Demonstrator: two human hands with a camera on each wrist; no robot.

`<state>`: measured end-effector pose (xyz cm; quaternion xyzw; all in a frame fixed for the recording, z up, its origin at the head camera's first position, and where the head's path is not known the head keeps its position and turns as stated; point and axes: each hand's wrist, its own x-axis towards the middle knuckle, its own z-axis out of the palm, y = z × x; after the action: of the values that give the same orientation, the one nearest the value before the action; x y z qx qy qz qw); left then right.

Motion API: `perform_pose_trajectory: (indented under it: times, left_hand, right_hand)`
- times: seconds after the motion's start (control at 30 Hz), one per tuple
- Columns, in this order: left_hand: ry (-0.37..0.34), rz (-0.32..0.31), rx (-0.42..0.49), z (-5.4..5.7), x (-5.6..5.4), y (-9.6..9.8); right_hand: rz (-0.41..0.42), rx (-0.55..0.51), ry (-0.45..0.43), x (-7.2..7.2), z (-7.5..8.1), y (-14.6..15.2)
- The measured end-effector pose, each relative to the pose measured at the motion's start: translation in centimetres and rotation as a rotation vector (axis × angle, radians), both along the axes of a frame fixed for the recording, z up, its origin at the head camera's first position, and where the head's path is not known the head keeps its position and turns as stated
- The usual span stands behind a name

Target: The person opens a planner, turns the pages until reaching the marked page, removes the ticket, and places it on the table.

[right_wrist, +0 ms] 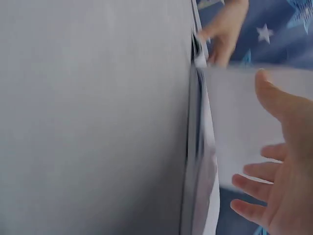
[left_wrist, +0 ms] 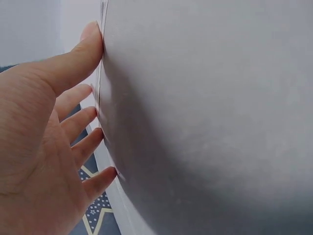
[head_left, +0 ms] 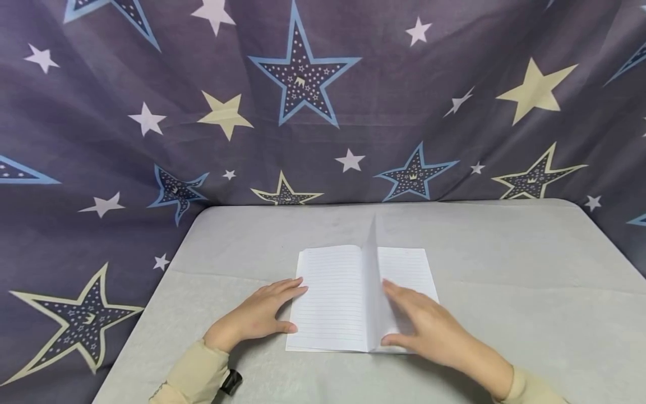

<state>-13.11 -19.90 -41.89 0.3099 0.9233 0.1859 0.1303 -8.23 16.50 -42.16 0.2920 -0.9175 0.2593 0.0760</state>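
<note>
A lined notebook lies spread on the table, one page standing nearly upright at its middle. At the notebook's left edge is my left hand, thumb and fingers extended and fingertips right at the border. The left wrist view shows those fingers spread along the edge of the pages. My right hand is over the right half, fingers straight and thumb apart, beside the raised page. In the right wrist view its palm side faces the page, which overlaps the thumb tip there.
A grey-white cloth covers the table, whose far edge meets a dark curtain printed with stars. Beige sleeves cover both forearms, and a black band sits near the left wrist.
</note>
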Motion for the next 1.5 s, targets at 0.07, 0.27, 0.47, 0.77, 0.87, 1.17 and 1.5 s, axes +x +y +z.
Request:
perform_pose_trajectory:
  times: [0.07, 0.27, 0.47, 0.77, 0.87, 1.17, 1.5]
  left_hand:
    - [0.002, -0.003, 0.002, -0.1, 0.0, -0.1]
    - [0.009, 0.021, 0.012, 0.1, -0.2, -0.8]
    - [0.019, 0.073, 0.005, 0.6, -0.4, -1.7]
    - [0.017, 0.109, 0.035, 0.9, -0.2, -0.8]
    - [0.012, 0.055, 0.023, 0.6, -0.1, -0.1]
    - [0.018, -0.005, -0.019, 0.1, -0.3, 0.6]
    - [0.005, 0.005, -0.015, 0.0, -0.4, 0.5]
  right_hand:
    - [0.071, 0.031, 0.021, 0.6, -0.1, -0.9]
    - [0.228, 0.108, -0.034, 2.2, 0.0, -2.2]
    - [0.272, 0.187, -0.149, 3.0, 0.0, -2.4]
    - [0.288, 0.227, -0.103, 2.9, -0.3, -2.6]
    - [0.294, 0.210, -0.092, 2.8, -0.2, -2.6]
    - [0.261, 0.043, -0.006, 1.7, 0.2, -0.4]
    - [0.106, 0.085, -0.064, 0.0, -0.6, 6.0]
